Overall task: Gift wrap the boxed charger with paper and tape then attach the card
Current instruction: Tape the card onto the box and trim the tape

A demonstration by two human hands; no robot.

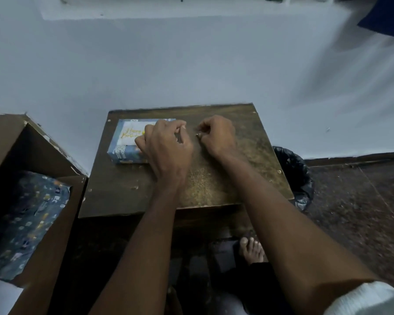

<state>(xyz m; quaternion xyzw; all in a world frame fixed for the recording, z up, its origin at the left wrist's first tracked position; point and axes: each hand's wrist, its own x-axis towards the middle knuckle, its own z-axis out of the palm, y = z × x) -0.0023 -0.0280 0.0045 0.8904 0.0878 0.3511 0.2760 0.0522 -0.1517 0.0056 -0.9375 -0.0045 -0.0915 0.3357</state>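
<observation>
The boxed charger [123, 153], wrapped in blue patterned paper, lies at the rear left of the small wooden table [214, 183]. A white "Happy Birthday" card [131, 133] lies on its top face. My left hand [166, 148] hovers over the box's right end and hides it, with thumb and forefinger pinched. My right hand [216, 137] is just to its right above the bare table, fingers curled, pinching a small pale bit. Both hands seem to hold a short strip of clear tape [197, 134] between them, which is barely visible.
An open cardboard box [62, 201] stands to the left of the table and holds a roll of the same blue paper [25, 223]. A black bin bag [298, 173] sits at the table's right edge. The wall is right behind, and a bare foot [251, 250] shows below.
</observation>
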